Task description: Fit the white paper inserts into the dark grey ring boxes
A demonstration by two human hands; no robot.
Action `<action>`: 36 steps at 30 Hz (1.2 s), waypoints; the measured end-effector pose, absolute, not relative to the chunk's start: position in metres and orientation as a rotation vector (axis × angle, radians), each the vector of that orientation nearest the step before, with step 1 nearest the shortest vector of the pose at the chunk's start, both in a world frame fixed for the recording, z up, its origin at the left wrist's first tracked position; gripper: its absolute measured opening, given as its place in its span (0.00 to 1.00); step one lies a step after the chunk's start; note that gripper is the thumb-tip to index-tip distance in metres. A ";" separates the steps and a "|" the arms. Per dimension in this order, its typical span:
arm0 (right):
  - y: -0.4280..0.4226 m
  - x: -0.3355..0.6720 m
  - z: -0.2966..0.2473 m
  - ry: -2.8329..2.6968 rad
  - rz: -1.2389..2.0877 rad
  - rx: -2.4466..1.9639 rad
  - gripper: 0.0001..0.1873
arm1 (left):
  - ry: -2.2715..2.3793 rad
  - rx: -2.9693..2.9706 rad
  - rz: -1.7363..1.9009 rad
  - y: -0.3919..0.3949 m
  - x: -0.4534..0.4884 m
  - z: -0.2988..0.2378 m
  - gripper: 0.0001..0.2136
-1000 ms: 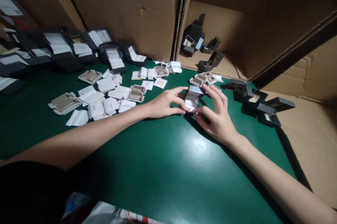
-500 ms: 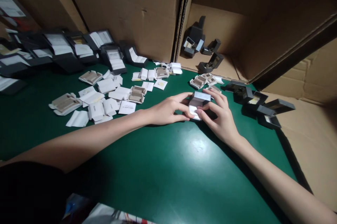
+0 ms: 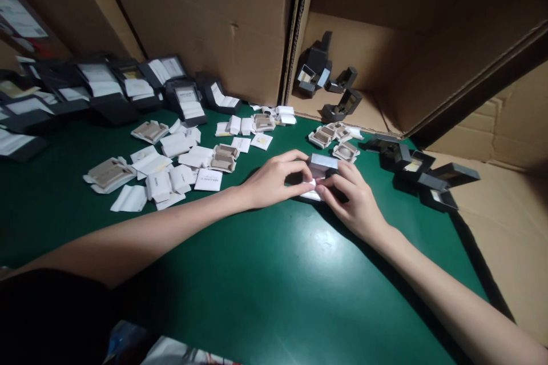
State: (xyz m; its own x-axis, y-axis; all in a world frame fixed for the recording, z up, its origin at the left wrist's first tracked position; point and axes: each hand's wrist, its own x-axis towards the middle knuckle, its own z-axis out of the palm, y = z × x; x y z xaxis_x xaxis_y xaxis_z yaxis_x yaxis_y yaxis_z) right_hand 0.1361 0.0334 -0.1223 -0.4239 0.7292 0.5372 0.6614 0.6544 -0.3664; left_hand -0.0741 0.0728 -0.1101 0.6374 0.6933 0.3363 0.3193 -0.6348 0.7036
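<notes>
A small dark hinged box (image 3: 324,161) stands on the green table with its lid raised, between my two hands. White card lining (image 3: 311,195) shows inside its lower half. My left hand (image 3: 278,180) comes from the left, thumb and forefinger closed on the white card at the box's middle. From the right, my right hand (image 3: 353,196) pinches the same card, its fingertips nearly meeting the left ones. Its other fingers curl behind the box's right side. Fingers hide much of the box's base.
Folded white cards (image 3: 158,185) and grey-brown inserts (image 3: 109,173) lie at left. Behind them stand open black boxes (image 3: 186,102) with white linings. More dark boxes (image 3: 443,179) line the right edge; several sit inside a big carton (image 3: 351,33) at the back.
My left fingertips have moved from the box's left side inward onto the white card. The box has shifted slightly left and nearer. A round-recessed insert behind it is now uncovered.
</notes>
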 end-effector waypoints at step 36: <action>0.047 0.151 -0.134 -1.677 0.777 -1.048 0.08 | 0.929 2.546 0.597 0.064 -0.079 -0.111 0.16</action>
